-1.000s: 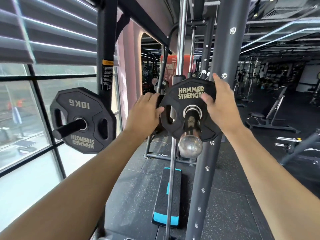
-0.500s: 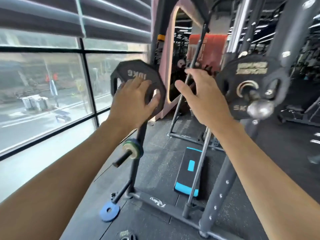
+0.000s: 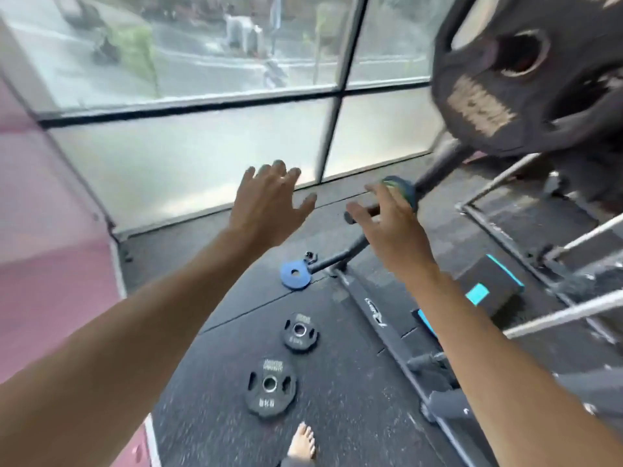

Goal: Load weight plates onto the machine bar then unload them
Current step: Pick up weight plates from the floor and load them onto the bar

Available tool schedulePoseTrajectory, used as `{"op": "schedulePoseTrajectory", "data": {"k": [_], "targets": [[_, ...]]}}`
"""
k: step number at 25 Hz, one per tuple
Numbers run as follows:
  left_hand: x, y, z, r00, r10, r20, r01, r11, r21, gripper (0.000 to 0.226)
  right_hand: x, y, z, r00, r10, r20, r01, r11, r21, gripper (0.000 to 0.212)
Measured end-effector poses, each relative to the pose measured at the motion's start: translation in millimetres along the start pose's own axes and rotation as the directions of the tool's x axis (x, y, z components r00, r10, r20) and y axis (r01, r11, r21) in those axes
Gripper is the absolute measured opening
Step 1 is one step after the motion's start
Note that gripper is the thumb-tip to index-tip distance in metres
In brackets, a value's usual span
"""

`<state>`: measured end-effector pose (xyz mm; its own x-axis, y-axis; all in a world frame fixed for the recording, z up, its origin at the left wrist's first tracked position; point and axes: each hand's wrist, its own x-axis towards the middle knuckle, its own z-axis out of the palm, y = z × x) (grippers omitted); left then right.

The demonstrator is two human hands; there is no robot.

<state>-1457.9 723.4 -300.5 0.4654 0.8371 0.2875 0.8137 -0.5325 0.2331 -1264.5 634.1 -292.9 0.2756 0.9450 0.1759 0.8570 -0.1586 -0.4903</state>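
Note:
Two black weight plates lie flat on the rubber floor: a larger plate (image 3: 270, 387) near my bare foot and a smaller plate (image 3: 299, 332) beyond it. A big black plate (image 3: 526, 79) hangs blurred on a storage peg at the upper right. Below it a small green plate (image 3: 403, 190) sits on a lower peg. My left hand (image 3: 269, 203) is stretched out with fingers spread and holds nothing. My right hand (image 3: 391, 227) is out in front of the lower peg, fingers relaxed and empty. The machine bar is out of view.
A blue disc foot (image 3: 295, 274) ends the rack's floor leg. A black and teal step platform (image 3: 485, 288) sits on the right among the machine's steel rails (image 3: 566, 311). A large window (image 3: 202, 129) runs behind; a pink wall (image 3: 43, 230) stands at left.
My view has swung left and down, from the plate on the machine bar to the floor. Both hands let go of that plate and now reach out empty over the floor plates.

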Motion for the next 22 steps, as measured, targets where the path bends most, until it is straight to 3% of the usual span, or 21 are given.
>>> {"op": "schedulePoseTrajectory", "data": {"k": [4,9,16,22], "targets": [[-34.8,-50.5,98.4,0.959,-0.218,0.182,0.22,0.976,0.007,0.058,16.2,37.7,122.1,0.966,0.033,0.256,-0.037,0.999,0.013,0.058],[-119.2,-116.4,258.1,0.835,-0.416,0.36,0.424,0.904,0.062,0.054,-10.4,92.0,290.7,0.855,0.061,0.515,-0.023,0.997,-0.08,0.066],[-244.7,-168.7,515.0,0.637,-0.504,0.583,0.559,0.823,0.101,0.051,-87.1,222.8,548.3,0.728,0.241,0.642,-0.161,0.97,-0.181,0.076],[-333.1,-191.6,715.8,0.478,-0.492,0.728,0.588,0.795,0.151,0.064,-167.0,347.6,723.0,0.617,0.483,0.622,-0.386,0.874,-0.296,0.091]]}}
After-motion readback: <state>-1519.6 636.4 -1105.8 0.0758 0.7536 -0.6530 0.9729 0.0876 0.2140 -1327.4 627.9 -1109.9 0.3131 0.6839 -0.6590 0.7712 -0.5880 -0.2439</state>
